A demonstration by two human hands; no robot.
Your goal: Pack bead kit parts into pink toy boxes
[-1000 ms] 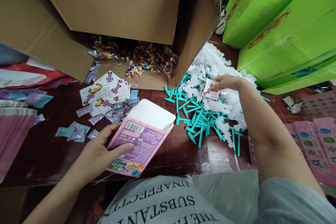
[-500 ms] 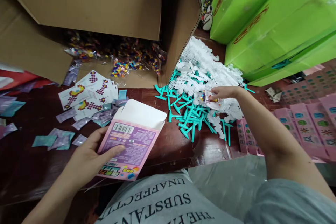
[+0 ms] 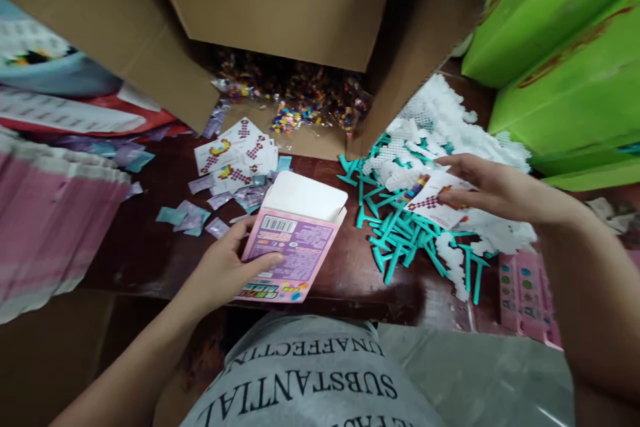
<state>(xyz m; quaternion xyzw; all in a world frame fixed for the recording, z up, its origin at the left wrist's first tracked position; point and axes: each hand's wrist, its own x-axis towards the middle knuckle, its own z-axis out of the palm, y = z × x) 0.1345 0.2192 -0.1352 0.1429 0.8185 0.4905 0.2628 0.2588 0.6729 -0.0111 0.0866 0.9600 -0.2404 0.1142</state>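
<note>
The left hand (image 3: 225, 271) lies low and palm-down at the near left edge of the pink box (image 3: 293, 247), thumb stretched across its printed face, the other fingers (image 3: 239, 229) curled around its left side, clasping it. Its bare forearm runs back toward the lower left. The right hand (image 3: 483, 188) hovers to the right of the box, well apart from it, fingers pinched on a small printed card (image 3: 434, 203), palm turned left. Its forearm slopes down toward the lower right.

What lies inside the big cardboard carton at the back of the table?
Inside the cardboard carton lie clear bags of multicoloured beads near its mouth. Its top flap hides whatever sits deeper in.
</note>
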